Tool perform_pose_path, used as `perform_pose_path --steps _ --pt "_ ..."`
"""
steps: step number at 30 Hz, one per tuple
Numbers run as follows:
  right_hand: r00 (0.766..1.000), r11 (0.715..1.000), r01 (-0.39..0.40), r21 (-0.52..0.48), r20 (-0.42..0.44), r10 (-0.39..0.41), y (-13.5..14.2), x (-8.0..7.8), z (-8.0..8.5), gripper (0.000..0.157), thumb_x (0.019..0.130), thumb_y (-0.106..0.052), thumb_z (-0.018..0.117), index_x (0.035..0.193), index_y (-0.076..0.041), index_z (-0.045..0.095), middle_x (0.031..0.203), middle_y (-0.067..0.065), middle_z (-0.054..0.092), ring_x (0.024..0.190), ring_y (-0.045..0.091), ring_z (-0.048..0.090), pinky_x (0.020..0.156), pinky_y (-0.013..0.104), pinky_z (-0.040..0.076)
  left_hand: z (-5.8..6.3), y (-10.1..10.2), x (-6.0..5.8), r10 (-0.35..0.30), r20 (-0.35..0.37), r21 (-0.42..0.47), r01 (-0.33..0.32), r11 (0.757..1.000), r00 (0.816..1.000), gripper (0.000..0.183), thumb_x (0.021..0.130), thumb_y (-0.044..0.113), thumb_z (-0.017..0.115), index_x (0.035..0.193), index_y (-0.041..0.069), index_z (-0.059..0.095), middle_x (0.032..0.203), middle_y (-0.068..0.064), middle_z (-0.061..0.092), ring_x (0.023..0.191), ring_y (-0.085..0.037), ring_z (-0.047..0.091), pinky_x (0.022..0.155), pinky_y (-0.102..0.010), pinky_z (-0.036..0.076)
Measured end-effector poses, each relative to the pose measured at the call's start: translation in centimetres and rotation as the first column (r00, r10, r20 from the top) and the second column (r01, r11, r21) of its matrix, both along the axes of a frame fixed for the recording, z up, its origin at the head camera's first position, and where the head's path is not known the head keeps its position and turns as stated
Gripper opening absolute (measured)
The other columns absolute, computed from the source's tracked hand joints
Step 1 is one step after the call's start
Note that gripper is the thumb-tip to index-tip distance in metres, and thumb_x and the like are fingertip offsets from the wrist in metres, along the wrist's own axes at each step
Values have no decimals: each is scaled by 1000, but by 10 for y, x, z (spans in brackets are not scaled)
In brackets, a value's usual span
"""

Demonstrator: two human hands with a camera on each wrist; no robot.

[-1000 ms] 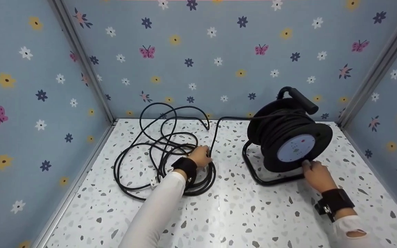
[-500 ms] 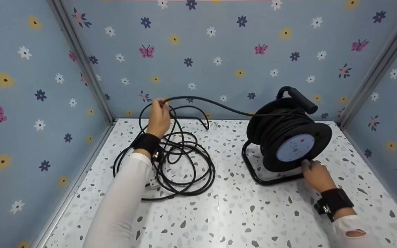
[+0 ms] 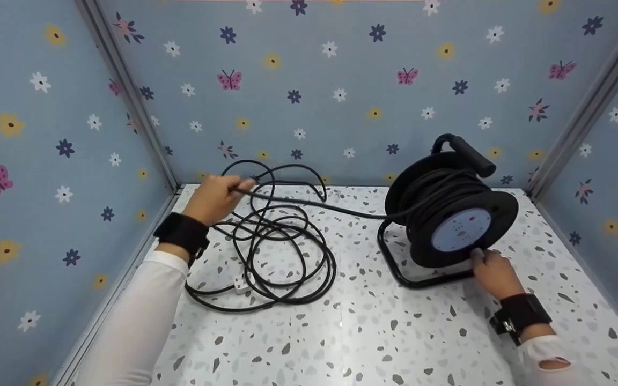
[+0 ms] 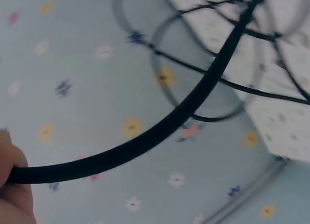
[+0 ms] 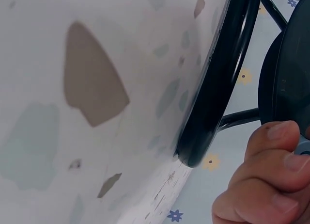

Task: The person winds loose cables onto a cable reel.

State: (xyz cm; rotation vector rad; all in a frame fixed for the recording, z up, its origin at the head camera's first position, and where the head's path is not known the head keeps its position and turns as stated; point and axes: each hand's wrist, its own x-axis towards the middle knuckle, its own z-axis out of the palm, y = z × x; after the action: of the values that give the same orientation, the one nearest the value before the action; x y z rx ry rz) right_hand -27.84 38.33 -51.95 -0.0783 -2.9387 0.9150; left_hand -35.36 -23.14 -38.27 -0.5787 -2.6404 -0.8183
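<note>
A black cable reel point(image 3: 451, 209) stands at the right on its tubular frame point(image 3: 411, 284), with a pale blue socket face point(image 3: 461, 230) toward me. My left hand point(image 3: 215, 198) pinches the black cable point(image 3: 314, 203) above the loose coils; the stretch runs from the fingers to the drum with a slight sag. In the left wrist view the cable point(image 4: 131, 149) leaves the curled fingers. With bent fingers my right hand point(image 3: 494, 273) holds the lower rim of the reel; the right wrist view shows those fingers point(image 5: 264, 175) against the dark disc point(image 5: 293, 69), thumb contact partly out of frame.
Loose cable loops point(image 3: 287, 252) overlap on the speckled white tabletop point(image 3: 341, 343), with a white plug point(image 3: 242, 284) among them. Flowered blue panels point(image 3: 309, 75) rise at the back and both sides. A carrying handle point(image 3: 470, 155) tops the reel.
My left hand has lifted the cable from the coils, raised it toward the back, then drawn it left and lower. The right hand and the reel stay about where they were.
</note>
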Motion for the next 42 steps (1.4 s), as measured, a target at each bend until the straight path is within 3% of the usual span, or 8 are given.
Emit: perform_pose_path --steps 5,11,17,23,27,32,36,42 --pt "999 1000 -7 3 -32 8 1 -1 2 66 117 -32 24 121 21 64 119 46 64 114 66 62 97 72 48 -55 -19 16 -24 119 -251 54 966 993 30 105 18 68 77 13 59 77 -9 70 60 -17 49 63 -37 43" --pt "999 1000 -8 9 -43 8 1 0 -1 65 117 -32 24 116 19 65 121 47 64 116 68 61 98 73 48 -93 -52 29 -45 50 -328 59 943 998 20 99 20 80 93 10 64 86 -5 63 76 -22 57 71 -45 49" --pt "999 1000 -9 6 -43 9 1 1 -5 66 118 -33 23 120 19 64 124 48 62 119 68 60 100 73 47 -112 -96 29 -40 -15 -503 27 864 999 22 94 10 81 113 4 72 108 -15 65 99 -37 65 86 -55 56" --pt "1000 1000 -9 3 -27 9 -1 2 -4 67 118 -33 23 125 20 63 126 47 62 120 68 59 101 73 47 -106 -119 32 67 15 -374 -56 926 998 24 108 12 65 126 -1 74 132 -27 67 120 -50 66 102 -64 53" --pt "1000 1000 -4 3 -29 4 -1 4 -3 64 118 -33 24 115 16 65 118 44 66 113 65 63 97 71 49 -97 -97 35 52 112 -384 -5 923 992 28 105 12 68 131 1 73 132 -24 69 120 -47 68 102 -62 55" --pt "999 1000 4 -8 -33 -5 -1 3 -3 63 118 -35 25 109 11 66 107 37 69 102 56 68 91 68 50 -97 -37 38 -82 213 -372 158 915 974 15 102 20 76 107 7 81 109 -11 75 100 -32 73 89 -52 60" --pt "1000 1000 2 -11 -30 -2 -2 4 -4 65 118 -36 25 114 14 67 113 40 69 110 61 67 95 69 50 -104 16 51 -189 339 -327 304 895 922 24 98 39 80 100 15 81 101 -1 77 93 -21 71 87 -46 60" --pt "1000 1000 5 4 -15 -5 -3 3 -4 58 118 -36 28 103 7 64 101 32 67 100 53 67 89 64 51 -124 60 73 -283 458 -359 467 808 843 34 85 45 89 101 18 77 97 5 71 86 -11 61 81 -36 55"
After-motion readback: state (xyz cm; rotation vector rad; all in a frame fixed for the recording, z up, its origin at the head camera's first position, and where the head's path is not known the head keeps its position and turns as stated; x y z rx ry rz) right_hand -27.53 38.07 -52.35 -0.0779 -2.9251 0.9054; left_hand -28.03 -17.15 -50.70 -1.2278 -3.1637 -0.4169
